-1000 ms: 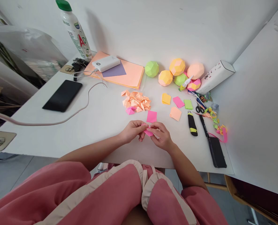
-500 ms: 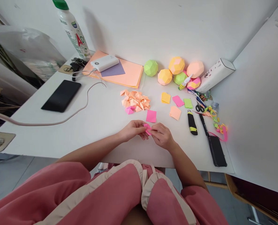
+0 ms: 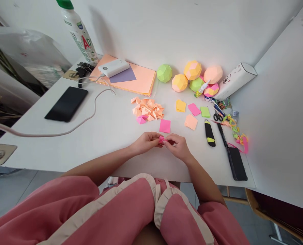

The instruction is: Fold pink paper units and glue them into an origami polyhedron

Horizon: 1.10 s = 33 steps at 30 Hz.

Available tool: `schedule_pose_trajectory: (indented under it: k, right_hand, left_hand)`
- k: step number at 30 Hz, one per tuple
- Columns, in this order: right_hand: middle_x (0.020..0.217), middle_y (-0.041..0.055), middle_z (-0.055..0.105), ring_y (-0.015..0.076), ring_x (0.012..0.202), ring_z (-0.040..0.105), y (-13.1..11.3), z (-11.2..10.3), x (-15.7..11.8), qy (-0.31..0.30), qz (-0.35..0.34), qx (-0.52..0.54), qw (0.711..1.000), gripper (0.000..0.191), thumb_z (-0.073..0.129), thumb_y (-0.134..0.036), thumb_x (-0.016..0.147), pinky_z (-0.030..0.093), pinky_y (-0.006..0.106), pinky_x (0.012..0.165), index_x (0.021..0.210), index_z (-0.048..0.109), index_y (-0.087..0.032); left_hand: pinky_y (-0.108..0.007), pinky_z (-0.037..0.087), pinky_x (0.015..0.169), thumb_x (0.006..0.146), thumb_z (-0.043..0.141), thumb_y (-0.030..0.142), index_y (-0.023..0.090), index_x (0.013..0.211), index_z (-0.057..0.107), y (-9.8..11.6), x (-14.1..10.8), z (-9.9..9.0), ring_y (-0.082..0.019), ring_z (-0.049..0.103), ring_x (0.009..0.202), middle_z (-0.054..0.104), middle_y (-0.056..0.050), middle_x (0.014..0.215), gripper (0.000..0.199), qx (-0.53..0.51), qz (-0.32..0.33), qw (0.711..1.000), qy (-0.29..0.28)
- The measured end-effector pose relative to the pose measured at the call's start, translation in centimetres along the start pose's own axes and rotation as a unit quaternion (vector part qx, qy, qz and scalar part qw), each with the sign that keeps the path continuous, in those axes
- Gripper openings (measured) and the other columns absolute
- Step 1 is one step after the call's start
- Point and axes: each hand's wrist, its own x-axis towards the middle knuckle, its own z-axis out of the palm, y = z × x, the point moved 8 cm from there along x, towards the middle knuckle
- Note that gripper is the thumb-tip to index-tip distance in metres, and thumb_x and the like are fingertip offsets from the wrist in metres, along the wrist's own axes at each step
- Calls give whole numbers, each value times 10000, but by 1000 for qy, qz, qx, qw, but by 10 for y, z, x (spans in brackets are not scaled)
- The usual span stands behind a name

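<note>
A small folded pink paper (image 3: 161, 139) is pinched between my two hands near the table's front edge. My left hand (image 3: 146, 142) grips it from the left, and my right hand (image 3: 177, 145) holds its right side with thumb and fingers. Just beyond my fingers a flat pink square (image 3: 165, 126) lies on the white table (image 3: 110, 143). Behind it, to the left, is a pile of folded peach pieces (image 3: 148, 109) with a folded pink piece (image 3: 141, 119) at its front. Yellow (image 3: 180, 105), pink (image 3: 194, 109), green (image 3: 205, 112) and peach paper stacks (image 3: 191, 122) lie to the right.
Paper balls (image 3: 180, 83) stand along the wall beside a white box (image 3: 235, 81). A cutter (image 3: 210, 133), scissors (image 3: 218, 117), pen (image 3: 222, 135) and black case (image 3: 237, 164) lie right. At left are a phone (image 3: 66, 104), cable (image 3: 95, 105), power bank (image 3: 114, 68) and bottle (image 3: 81, 35).
The pink paper between my fingers has turned and looks more compact. The fingers of both hands have shifted slightly around it, those of my left hand drawn closer together.
</note>
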Motion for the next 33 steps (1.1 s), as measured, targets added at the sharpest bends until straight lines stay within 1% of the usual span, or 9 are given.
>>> schedule_pose_trajectory:
  k: [3, 6, 10, 16, 20, 23, 26, 29, 33]
  right_hand:
    - [716, 30, 648, 120, 610, 557, 12, -1, -1, 12, 88, 37, 995, 149, 622, -293, 778, 469, 252, 562, 713, 658, -163]
    - [711, 26, 655, 124, 616, 565, 21, -2, -3, 20, 145, 78, 986, 172, 651, -329, 747, 468, 255, 576, 711, 659, -161]
    - [680, 11, 639, 112, 595, 548, 27, 0, -4, 15, 182, 112, 977, 216, 674, -378, 722, 445, 243, 549, 714, 648, -164]
    - [652, -11, 592, 77, 522, 486, 30, 2, -5, 0, 222, 173, 960, 281, 726, -414, 670, 405, 216, 476, 718, 613, -162]
    - [678, -2, 607, 75, 526, 483, 31, 7, -5, -30, 237, 214, 947, 270, 727, -407, 675, 394, 211, 462, 755, 649, -162]
    - [672, -3, 609, 72, 523, 472, 31, 8, -4, -38, 236, 222, 945, 243, 718, -397, 688, 386, 212, 466, 725, 657, -164]
    - [636, -11, 584, 72, 513, 464, 29, 9, -3, -37, 221, 232, 947, 234, 707, -388, 702, 376, 213, 461, 689, 642, -164]
    - [622, -15, 569, 73, 506, 471, 26, 11, -2, -39, 203, 238, 949, 230, 683, -380, 723, 403, 220, 473, 684, 619, -163]
    - [703, 6, 594, 105, 580, 533, 25, 12, -5, -29, 200, 190, 961, 220, 652, -382, 732, 465, 231, 484, 766, 614, -167]
  left_hand:
    - [-458, 500, 935, 711, 686, 427, 118, 932, 667, 1, -1, 2, -216, 666, 905, 709, -84, 985, 379, 7, 16, 1000, -5]
    - [-459, 498, 935, 717, 682, 427, 122, 970, 661, 1, -2, 4, -229, 662, 936, 704, -93, 1016, 397, 15, 29, 999, -10]
    - [-440, 497, 934, 726, 677, 438, 125, 1007, 646, 0, -2, 5, -232, 660, 962, 706, -99, 1024, 422, 36, 31, 999, -13]
    - [-425, 508, 911, 744, 660, 446, 123, 1011, 624, 1, -3, 9, -222, 672, 935, 715, -99, 995, 420, 31, 42, 998, -39]
    - [-443, 500, 906, 730, 684, 423, 124, 1067, 553, 1, -4, 9, -220, 683, 902, 731, -97, 907, 469, 2, 36, 998, -42]
    - [-428, 497, 900, 712, 708, 391, 138, 1092, 509, 1, -4, 8, -204, 686, 885, 731, -94, 907, 498, -9, 29, 999, -37]
    - [-396, 520, 831, 727, 691, 389, 128, 958, 560, 0, -4, 9, -193, 683, 831, 724, -99, 869, 372, 15, 13, 999, -35]
    - [-342, 531, 699, 736, 674, 390, 126, 788, 573, 1, -5, 5, -155, 657, 687, 700, -75, 771, 288, 55, 9, 998, -7]
    - [-278, 501, 597, 728, 672, 373, 134, 729, 557, 6, -5, 2, -108, 596, 579, 656, -28, 683, 265, 63, 29, 998, 13]
